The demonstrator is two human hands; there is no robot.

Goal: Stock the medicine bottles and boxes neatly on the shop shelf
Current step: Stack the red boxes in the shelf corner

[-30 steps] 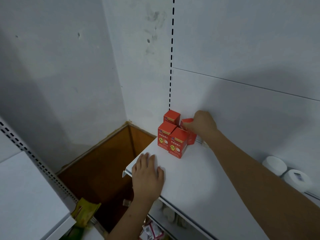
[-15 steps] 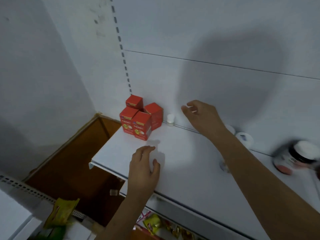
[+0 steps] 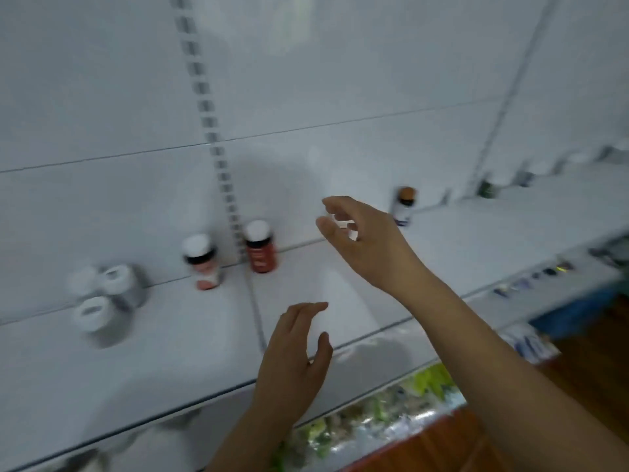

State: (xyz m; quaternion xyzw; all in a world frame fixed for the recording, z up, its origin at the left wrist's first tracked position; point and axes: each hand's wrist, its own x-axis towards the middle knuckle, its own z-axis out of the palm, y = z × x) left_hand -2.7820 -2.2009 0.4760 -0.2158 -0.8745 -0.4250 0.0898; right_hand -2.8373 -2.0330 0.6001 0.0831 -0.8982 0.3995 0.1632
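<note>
Right hand (image 3: 367, 240) lifted over the shelf (image 3: 170, 352), fingers curled and spread, nothing between them: the grip is empty. A second ago this hand was closed round a red box at the shelf's far left corner; half a second ago it had already let go and was pulling away. The box stack is now out of view, so that placement looks finished.

Left hand (image 3: 296, 352) hovers below and nearer than the right, fingers straight and relaxed, holding nothing. Earlier it lay flat on the shelf edge; now it is off the surface.

View has swung rightward along the shelf; heavy blur.

Just left of the right hand, against the back panel (image 3: 340, 80): red bottle (image 3: 260, 248) with a white cap, upright. Beside it, further left, a white-capped bottle (image 3: 202, 264). Further left again, three white-capped jars (image 3: 102, 298) clustered together. Just right of the right hand, at the back: small brown-capped bottle (image 3: 403, 206). More bottles well off to the right, too blurred to name.

Judgement: boxes done, next item being sought; the scattered bottles probably need grouping. Nothing picked yet.
</note>
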